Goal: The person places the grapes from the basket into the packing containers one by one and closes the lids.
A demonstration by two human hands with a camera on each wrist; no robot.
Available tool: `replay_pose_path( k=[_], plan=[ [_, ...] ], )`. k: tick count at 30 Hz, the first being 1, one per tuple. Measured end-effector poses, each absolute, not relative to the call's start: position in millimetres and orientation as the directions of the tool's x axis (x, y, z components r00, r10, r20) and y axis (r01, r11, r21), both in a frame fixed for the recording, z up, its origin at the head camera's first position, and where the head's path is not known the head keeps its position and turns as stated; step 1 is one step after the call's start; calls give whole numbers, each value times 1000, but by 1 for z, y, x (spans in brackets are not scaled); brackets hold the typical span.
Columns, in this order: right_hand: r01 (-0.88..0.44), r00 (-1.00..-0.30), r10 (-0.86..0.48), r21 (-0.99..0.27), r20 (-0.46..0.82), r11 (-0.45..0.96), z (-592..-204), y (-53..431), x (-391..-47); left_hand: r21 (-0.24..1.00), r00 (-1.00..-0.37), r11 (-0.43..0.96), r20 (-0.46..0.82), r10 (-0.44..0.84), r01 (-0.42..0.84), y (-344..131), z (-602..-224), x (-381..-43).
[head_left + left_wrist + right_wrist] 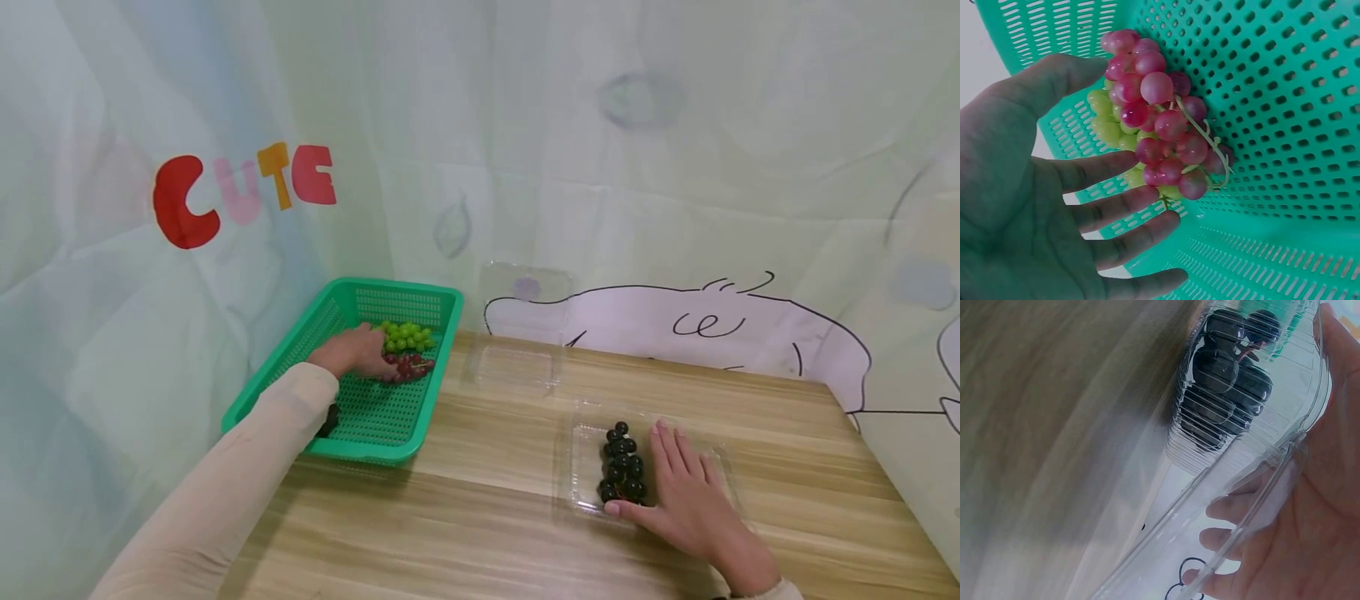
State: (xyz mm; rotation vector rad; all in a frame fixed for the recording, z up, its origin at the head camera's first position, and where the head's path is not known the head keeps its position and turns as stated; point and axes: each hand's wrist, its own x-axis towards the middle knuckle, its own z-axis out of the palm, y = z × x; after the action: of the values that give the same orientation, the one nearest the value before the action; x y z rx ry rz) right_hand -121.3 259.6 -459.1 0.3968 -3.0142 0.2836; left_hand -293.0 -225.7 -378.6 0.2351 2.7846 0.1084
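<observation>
Inside a green plastic basket (375, 429), my left hand (358, 350) reaches to a bunch of red grapes (408, 369). The left wrist view has its fingers extended, the thumb and fingertips close against the red grapes (1169, 125). Green grapes (405, 337) lie behind that bunch, partly covered by it in the left wrist view. On the table, a clear plastic box (576, 467) contains a bunch of black grapes (621, 467). My right hand (690, 500) rests on the box's right part with fingers straight, its thumb beside the black grapes.
A second clear plastic box (517, 367) stands with its lid raised against the back curtain. A dark thing (328, 421) lies in the basket, mostly hidden by my left sleeve (247, 467). Curtains with printed drawings border the wooden table (480, 525) at the back and sides.
</observation>
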Motion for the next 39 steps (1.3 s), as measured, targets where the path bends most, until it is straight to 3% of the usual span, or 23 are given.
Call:
replay_pose_path(
  k=[27,39],
  plan=[
    [-259,-964,-243,-178,110,949,-460,259,-121,69,-897,996,-433,83,59,-227,-404,-304],
    [-258,-964,-241,-180,110,949,-458,258,-121,62,-900,995,-424,98,79,-229,-407,-302]
  ],
)
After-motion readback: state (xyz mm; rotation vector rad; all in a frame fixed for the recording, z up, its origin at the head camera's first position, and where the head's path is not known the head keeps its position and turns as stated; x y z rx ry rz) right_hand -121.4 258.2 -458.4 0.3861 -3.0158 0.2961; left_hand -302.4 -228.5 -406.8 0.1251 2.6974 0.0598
